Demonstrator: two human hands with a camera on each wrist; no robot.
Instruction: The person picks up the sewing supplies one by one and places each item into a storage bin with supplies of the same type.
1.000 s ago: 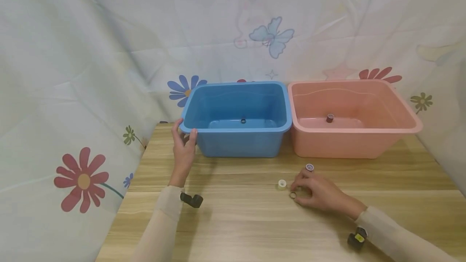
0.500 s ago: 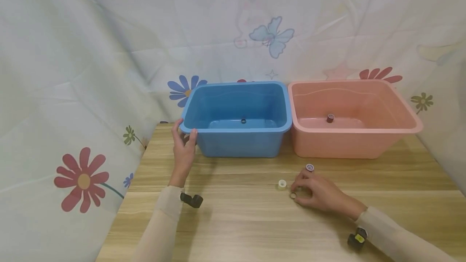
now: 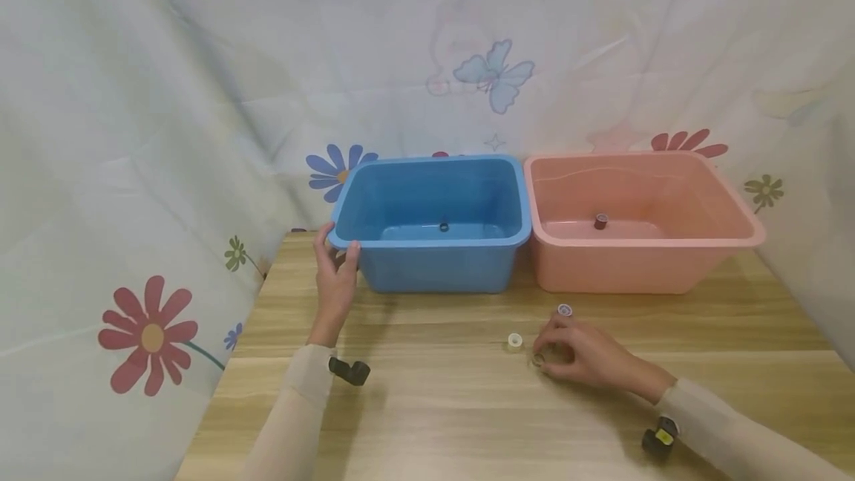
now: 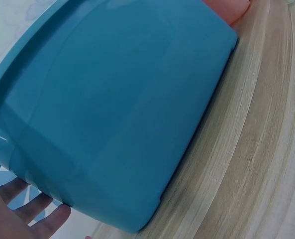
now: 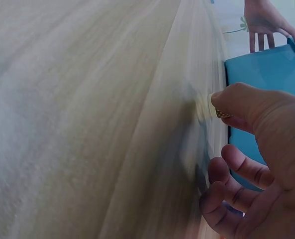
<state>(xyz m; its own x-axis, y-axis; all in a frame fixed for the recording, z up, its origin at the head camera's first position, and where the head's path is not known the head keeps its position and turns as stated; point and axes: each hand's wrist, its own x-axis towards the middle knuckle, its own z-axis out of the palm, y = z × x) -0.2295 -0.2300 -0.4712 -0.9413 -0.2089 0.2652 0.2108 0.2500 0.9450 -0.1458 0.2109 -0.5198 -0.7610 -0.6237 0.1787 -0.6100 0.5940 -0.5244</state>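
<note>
My left hand (image 3: 336, 284) holds the near left corner of the blue tub (image 3: 437, 269), thumb at the front and fingers along the side. In the left wrist view several fingers (image 4: 50, 221) touch its wall. Low over the table, my right hand (image 3: 588, 358) pinches a small gold-coloured ring (image 3: 538, 360) between thumb and forefinger; its patterned band (image 5: 223, 114) shows in the right wrist view. Left of that hand stands a small pale spool-like piece (image 3: 514, 341). A white-topped spool-like piece (image 3: 565, 310) is just beyond the knuckles, partly hidden.
A pink tub (image 3: 611, 273) stands right beside the blue one. Inside it lies a dark spool-like piece (image 3: 601, 222); a small dark ring (image 3: 444, 227) lies in the blue tub. The wooden table (image 3: 427, 421) meets a flower-printed curtain (image 3: 414, 43) at the back.
The head view has shifted slightly. Both hands keep nearly the same place, the left at the tub corner and the right at the ring, which now looks a little more tilted.
</note>
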